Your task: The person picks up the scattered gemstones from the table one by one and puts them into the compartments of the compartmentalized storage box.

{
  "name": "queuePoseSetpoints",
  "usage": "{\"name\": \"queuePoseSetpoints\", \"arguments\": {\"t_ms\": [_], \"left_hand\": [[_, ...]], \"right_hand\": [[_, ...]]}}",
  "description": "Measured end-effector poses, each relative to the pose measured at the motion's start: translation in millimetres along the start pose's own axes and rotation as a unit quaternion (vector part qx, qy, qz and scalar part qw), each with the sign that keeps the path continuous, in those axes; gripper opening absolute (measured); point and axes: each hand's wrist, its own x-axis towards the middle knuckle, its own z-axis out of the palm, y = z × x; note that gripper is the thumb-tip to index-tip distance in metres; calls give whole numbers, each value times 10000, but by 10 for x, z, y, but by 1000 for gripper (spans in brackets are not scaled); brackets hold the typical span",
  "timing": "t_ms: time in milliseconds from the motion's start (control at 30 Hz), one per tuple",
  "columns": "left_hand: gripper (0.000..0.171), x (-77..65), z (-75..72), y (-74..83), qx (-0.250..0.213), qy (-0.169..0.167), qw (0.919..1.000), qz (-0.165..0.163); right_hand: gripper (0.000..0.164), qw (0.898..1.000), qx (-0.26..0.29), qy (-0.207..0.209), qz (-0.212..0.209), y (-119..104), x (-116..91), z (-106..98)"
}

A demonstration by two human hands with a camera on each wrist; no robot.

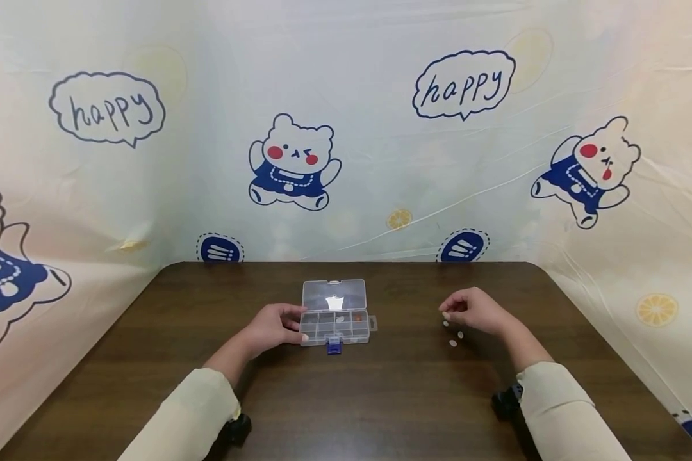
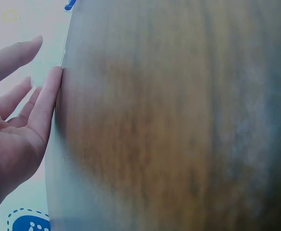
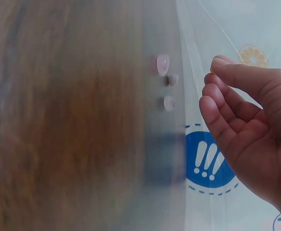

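Note:
A clear plastic compartment box [image 1: 317, 335] stands on the table, its lid [image 1: 334, 293] tipped back and its blue latch [image 1: 334, 346] at the front. My left hand [image 1: 273, 330] holds the box's left end, thumb at the front corner and fingers farther back. In the left wrist view, fingers of that left hand [image 2: 22, 125] show beside the tabletop. My right hand [image 1: 477, 312] hovers by several small pale pieces [image 1: 452, 343]. Thumb and forefinger of the right hand [image 3: 256, 115] are close together; whether they pinch a piece is unclear. One small piece [image 3: 163, 65] looks pinkish.
Inside the box lie a whitish piece [image 1: 339, 319] and an orange-red bit [image 1: 358, 317]. The brown wooden table [image 1: 380, 410] meets a printed cloth backdrop [image 1: 375, 128] along its far edge. A hang tab [image 1: 373, 323] juts from the box's right side.

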Motion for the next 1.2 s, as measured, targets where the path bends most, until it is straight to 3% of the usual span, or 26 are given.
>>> {"name": "queuePoseSetpoints", "arguments": {"t_ms": [833,1200], "left_hand": [[64,-39,6,8,-61,2,9999,98],[63,-11,-1,15,-13,-8,10000,31]], "right_hand": [[14,9992,206,-31,-349,-317,21,187],[16,9973,189,-39,-707,-456,49,242]]}}
